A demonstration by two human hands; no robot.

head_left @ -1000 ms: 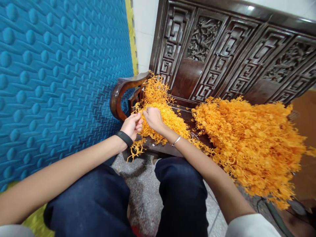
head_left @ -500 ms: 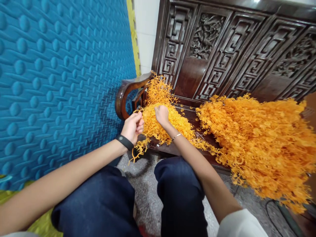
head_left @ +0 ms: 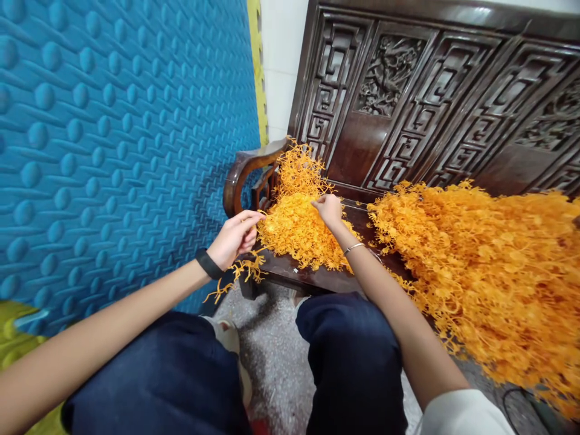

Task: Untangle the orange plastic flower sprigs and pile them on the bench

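Observation:
My left hand (head_left: 234,239), a dark band at its wrist, pinches thumb against fingers at the left edge of a pile of small yellow-orange plastic pieces (head_left: 296,232). From beneath it hangs a branching orange plastic strand (head_left: 248,266), its thin prongs dangling past the bench edge. Above the pile's right side, my right hand (head_left: 329,209) has its fingertips pressed together. Whatever lies between those fingertips is too small to make out. Behind the pile, a looser tangle of orange branching strands (head_left: 299,166) rests against the armrest.
The pieces lie on a dark wooden bench (head_left: 312,279) with a carved back (head_left: 362,145) and curved armrest (head_left: 235,175). A large orange heap (head_left: 489,272) spreads to the right. Blue bumpy foam matting (head_left: 136,151) stands at left. My knees are below the bench edge.
My hands have moved apart, the right one shifting rightward over the pile. The dangling strand swings left under my left hand. The view has shifted slightly.

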